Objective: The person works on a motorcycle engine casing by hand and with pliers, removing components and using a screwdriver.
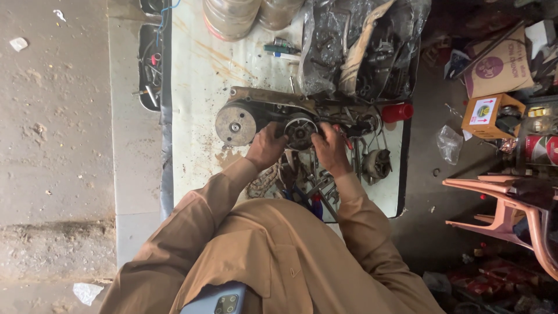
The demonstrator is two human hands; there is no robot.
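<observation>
A greasy engine case (273,99) lies across a white work sheet (197,75). A round grey drum (235,124) sits at its left end and a smaller round clutch wheel (300,132) near its middle. My left hand (266,146) grips the clutch wheel's left side. My right hand (330,145) holds its right side, fingers curled on the rim. Both arms wear tan sleeves. Loose wrenches and a chain (261,183) lie below the wheel, partly hidden by my arms.
A black plastic-covered heap of parts (360,46) stands behind the case, with metal cans (231,17) at the back left. A red cap (398,111), a small metal part (376,164), cardboard boxes (491,113) and a pink plastic chair (511,206) are to the right. A tool tray (150,64) lies left.
</observation>
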